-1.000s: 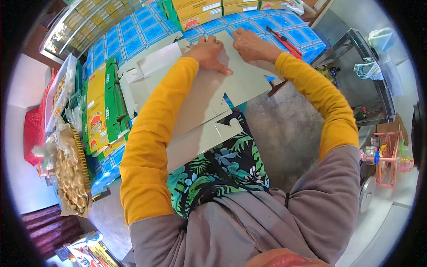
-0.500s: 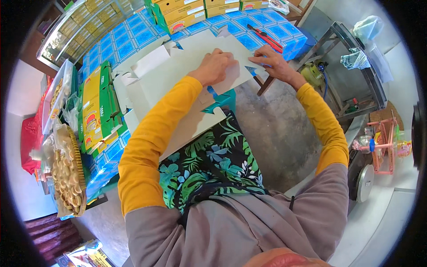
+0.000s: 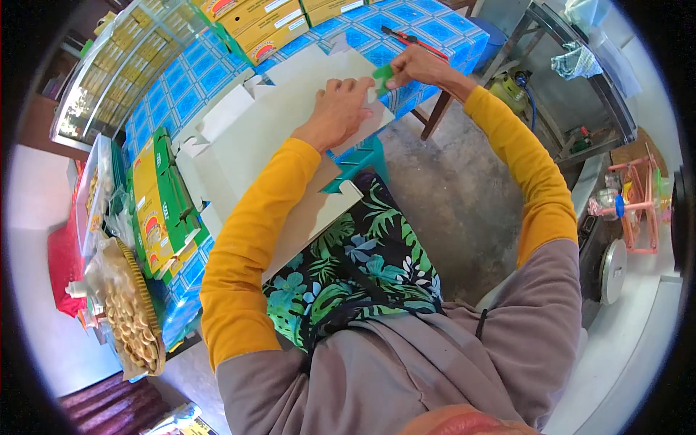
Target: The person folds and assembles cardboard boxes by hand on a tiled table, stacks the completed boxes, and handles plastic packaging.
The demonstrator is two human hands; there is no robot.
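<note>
A flat, unfolded cardboard box (image 3: 261,138), pale inner side up, lies over the front of the blue table and my lap. My left hand (image 3: 337,112) rests on it near its right side, fingers spread and bent against the surface, thumb out. At the far right corner my right hand (image 3: 420,69) pinches a small flap (image 3: 382,78), which is bent up and shows its green printed side. A red-and-black hand tool (image 3: 413,41) lies on the table just beyond my right hand.
Folded yellow boxes (image 3: 254,29) stand stacked at the back. Green-and-yellow box blanks (image 3: 156,206) lie at left, near a basket of small pastries (image 3: 130,312). A teal stool (image 3: 366,159) is under the cardboard. A metal rack (image 3: 580,72) stands at right.
My right hand has moved up and left, lifting the corner flap so its green side shows. My left hand has shifted slightly left and down. The view has shifted a little.
</note>
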